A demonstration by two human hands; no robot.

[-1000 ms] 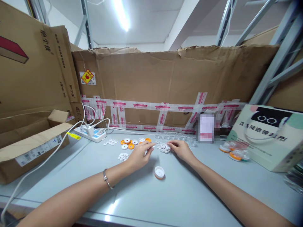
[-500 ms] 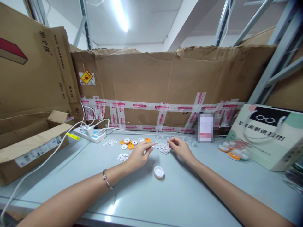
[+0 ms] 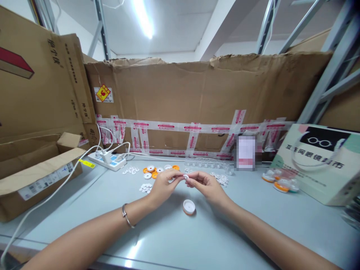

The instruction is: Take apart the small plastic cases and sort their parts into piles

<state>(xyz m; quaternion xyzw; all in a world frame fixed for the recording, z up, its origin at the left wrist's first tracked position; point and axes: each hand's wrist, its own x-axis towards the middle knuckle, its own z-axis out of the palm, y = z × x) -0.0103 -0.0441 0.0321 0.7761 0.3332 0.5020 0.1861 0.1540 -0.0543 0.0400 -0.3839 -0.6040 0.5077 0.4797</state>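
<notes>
My left hand (image 3: 164, 187) and my right hand (image 3: 208, 186) meet fingertip to fingertip above the table. Both pinch a small white plastic piece (image 3: 186, 177), partly covered by the fingers. Below them on the table stands a round cap (image 3: 189, 206), white on top with an orange lower rim. Partly behind my right hand lies a heap of small white parts (image 3: 221, 179). Orange and white round caps (image 3: 152, 170) sit beyond my left hand, with a group of white discs (image 3: 145, 188) beside that wrist.
More white pieces (image 3: 131, 170) lie near a power strip (image 3: 108, 161) with cables. Clear cups (image 3: 209, 163) line the back by a cardboard wall (image 3: 168, 90). Assembled orange and clear pieces (image 3: 281, 184) sit by a paper bag (image 3: 312, 165) at right. An open carton (image 3: 42, 172) stands left.
My right hand has moved left from the heap of white parts to my left hand. The fingertips of both hands now meet at the small white piece.
</notes>
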